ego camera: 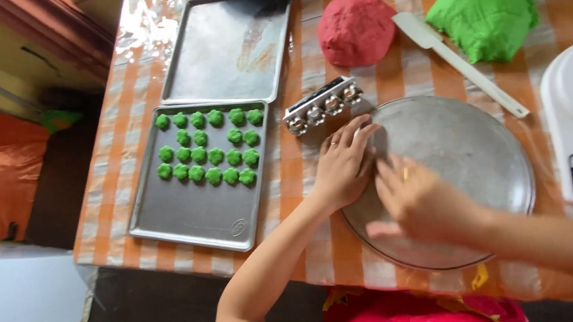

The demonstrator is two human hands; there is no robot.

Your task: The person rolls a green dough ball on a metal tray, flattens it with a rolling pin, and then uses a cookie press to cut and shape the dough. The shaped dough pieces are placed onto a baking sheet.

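Both hands meet at the left rim of a round, dull metal pan (460,154) on the counter (303,181). The left hand (342,165) lies flat with fingers loosely spread; the right hand (419,199) is blurry, so I can't tell its grip or what's under it. Just left, a rectangular steel tray (191,213) holds small, bumpy green dough flowers (209,152). Smooth red dough (356,27) and rumpled green dough (486,9) sit further back.

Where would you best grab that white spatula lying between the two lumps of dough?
Probably by the long thin handle of the white spatula, near its lower end by the round metal tray, coming from above: it lies flat with bare cloth on both sides.
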